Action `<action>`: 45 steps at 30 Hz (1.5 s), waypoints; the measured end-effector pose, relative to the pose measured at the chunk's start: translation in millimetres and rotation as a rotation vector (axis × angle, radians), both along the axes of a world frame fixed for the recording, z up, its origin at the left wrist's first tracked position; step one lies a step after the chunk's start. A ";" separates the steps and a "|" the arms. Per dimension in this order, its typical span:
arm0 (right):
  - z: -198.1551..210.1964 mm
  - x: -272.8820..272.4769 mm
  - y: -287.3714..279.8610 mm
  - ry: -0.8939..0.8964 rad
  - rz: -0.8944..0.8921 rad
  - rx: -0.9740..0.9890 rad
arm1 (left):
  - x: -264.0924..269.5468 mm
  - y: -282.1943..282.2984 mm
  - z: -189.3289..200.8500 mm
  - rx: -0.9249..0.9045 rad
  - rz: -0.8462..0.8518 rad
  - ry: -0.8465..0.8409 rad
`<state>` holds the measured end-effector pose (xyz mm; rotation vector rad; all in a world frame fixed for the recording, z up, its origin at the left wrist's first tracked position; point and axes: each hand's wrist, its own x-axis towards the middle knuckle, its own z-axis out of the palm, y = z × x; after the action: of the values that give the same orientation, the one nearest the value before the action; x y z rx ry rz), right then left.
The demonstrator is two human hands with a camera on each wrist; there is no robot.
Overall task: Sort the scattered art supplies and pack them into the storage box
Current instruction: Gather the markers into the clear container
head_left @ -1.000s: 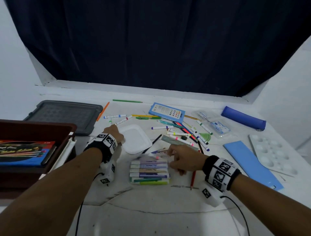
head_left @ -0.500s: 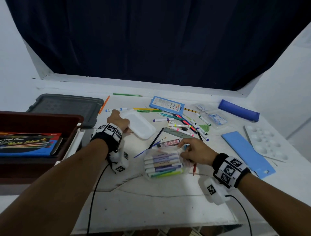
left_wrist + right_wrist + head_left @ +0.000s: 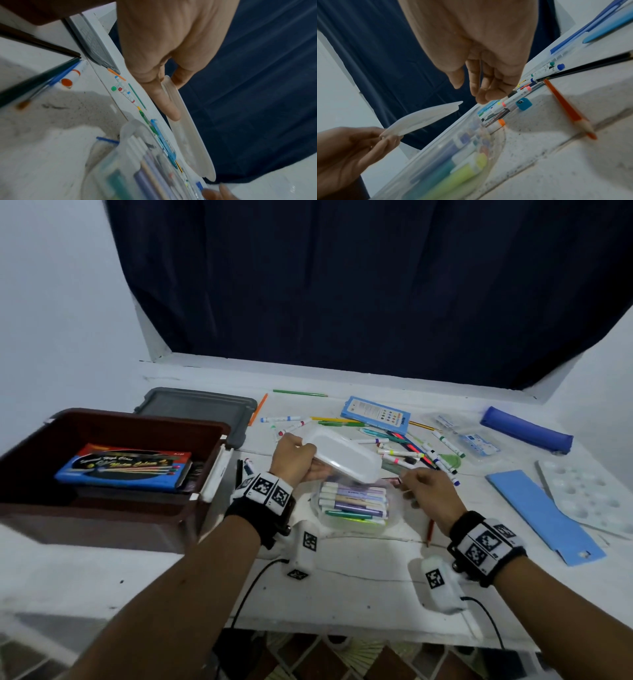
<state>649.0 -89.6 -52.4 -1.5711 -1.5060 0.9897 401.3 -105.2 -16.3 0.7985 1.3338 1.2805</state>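
My left hand (image 3: 296, 455) grips one end of a white plastic lid (image 3: 346, 455) and holds it tilted just above a clear case of pastel markers (image 3: 356, 503) on the white table. The left wrist view shows the thumb and fingers of that hand (image 3: 163, 54) pinching the lid's (image 3: 188, 135) rim over the case (image 3: 137, 175). My right hand (image 3: 428, 491) hovers at the case's right side. Its fingers (image 3: 481, 93) hang loosely curled and hold nothing. The brown storage box (image 3: 212, 440) stands at the left with a blue pencil set (image 3: 123, 467) inside.
The box's grey lid (image 3: 195, 409) lies behind it. Loose markers (image 3: 411, 453), a blue card pack (image 3: 376, 414), a blue pouch (image 3: 525, 429), a blue sheet (image 3: 541, 515) and a white palette (image 3: 582, 494) fill the right. A red pencil (image 3: 430, 530) lies under my right wrist.
My left hand has lifted the white lid off the table and carried it right, over the marker case. My right hand has let go of the case's edge.
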 end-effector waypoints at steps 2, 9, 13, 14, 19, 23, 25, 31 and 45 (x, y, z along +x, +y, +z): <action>3.3 1.1 -5.8 0.063 0.012 -0.036 | 7.5 -14.2 -4.7 -0.002 -0.020 0.000; 1.7 6.0 -29.9 0.073 0.074 -0.067 | 26.8 -53.8 -20.5 -0.001 0.100 0.249; -2.6 3.3 -35.2 0.076 0.019 -0.043 | 21.4 -67.9 -31.1 -0.029 0.093 0.543; -4.3 2.2 -35.7 0.067 0.014 -0.036 | 20.8 -71.2 -34.3 -0.047 0.093 0.552; -10.4 -1.6 -32.4 -0.027 0.007 -0.002 | 21.0 -78.8 -39.5 -0.121 0.107 0.516; -9.0 -2.1 -27.5 -0.055 -0.027 -0.005 | 25.1 -75.6 -33.8 -0.134 0.077 0.437; -9.5 -1.7 -24.3 -0.067 -0.045 -0.011 | 27.5 -74.8 -30.1 -0.161 0.049 0.417; -13.6 -4.1 -14.3 -0.126 -0.076 -0.015 | 28.8 -74.3 -28.6 -0.193 0.037 0.335; -15.0 -4.6 -15.3 -0.182 -0.016 -0.032 | 18.3 -65.9 -28.0 -0.205 0.028 0.342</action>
<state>644.4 -104.9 -67.4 -1.7323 -1.6041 0.8858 419.6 -171.0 -44.3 0.8817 1.7243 1.0365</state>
